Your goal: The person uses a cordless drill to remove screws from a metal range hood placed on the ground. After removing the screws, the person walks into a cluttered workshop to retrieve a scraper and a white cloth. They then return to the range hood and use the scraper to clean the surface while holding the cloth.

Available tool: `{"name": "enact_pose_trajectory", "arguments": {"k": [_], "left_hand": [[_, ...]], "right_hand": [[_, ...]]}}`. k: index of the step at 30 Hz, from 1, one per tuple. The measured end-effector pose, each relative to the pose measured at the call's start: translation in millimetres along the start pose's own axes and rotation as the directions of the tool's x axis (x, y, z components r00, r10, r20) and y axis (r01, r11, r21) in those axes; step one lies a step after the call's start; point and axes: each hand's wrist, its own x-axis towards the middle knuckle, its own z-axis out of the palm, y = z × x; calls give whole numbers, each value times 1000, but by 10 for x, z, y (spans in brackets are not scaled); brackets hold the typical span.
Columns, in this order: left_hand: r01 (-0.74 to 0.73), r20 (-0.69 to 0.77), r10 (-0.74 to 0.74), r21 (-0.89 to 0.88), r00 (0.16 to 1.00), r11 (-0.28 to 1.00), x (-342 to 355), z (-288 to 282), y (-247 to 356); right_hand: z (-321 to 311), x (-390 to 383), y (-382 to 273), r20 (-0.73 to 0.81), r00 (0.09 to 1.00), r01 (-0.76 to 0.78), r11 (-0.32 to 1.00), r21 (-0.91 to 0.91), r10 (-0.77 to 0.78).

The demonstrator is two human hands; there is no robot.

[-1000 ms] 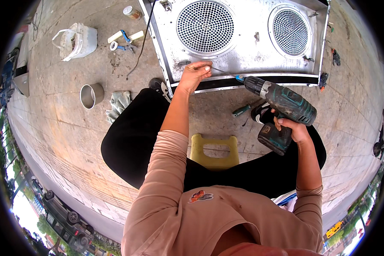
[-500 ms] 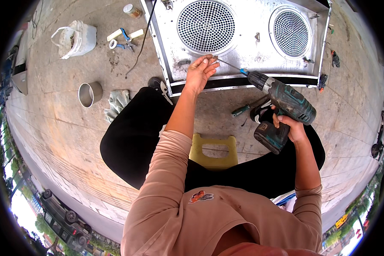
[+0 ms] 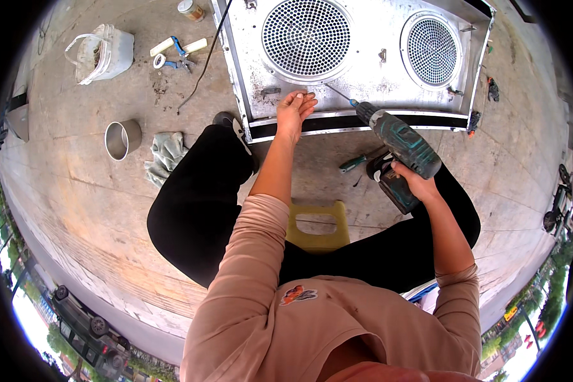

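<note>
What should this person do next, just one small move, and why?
Probably ease the left hand a little away from the thin bit before running the drill. The right hand grips the drill, and the bit's tip appears near the rim of the larger round grille, with the left hand close by. Whether its fingers pinch anything small is hard to tell.

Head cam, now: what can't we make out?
Head view:
Trigger of the drill: covered by its body and the right grip.
Left grip: fingers overlap; anything small inside can't be told.
Metal panel: far edge mostly cut off by frame top.
Bucket: contents too small to identify.
</note>
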Motion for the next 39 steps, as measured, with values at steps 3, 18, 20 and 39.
{"name": "enact_pose_trajectory", "arguments": {"k": [3, 18, 20, 39], "left_hand": [[-38, -54, 38, 9, 998, 999, 35, -74, -39], [-59, 18, 60, -34, 998, 998, 65, -173, -39], [-59, 52, 61, -34, 997, 998, 52, -158, -40], [114, 242, -67, -183, 968, 977, -65, -232, 72]], "right_hand": [[99, 9, -181, 9, 998, -66, 991, -112, 68], [281, 179, -277, -45, 997, 56, 982, -179, -65], [290, 210, -318, -17, 998, 62, 985, -160, -66], [286, 334, -628, -14, 999, 43, 959, -280, -49]]}}
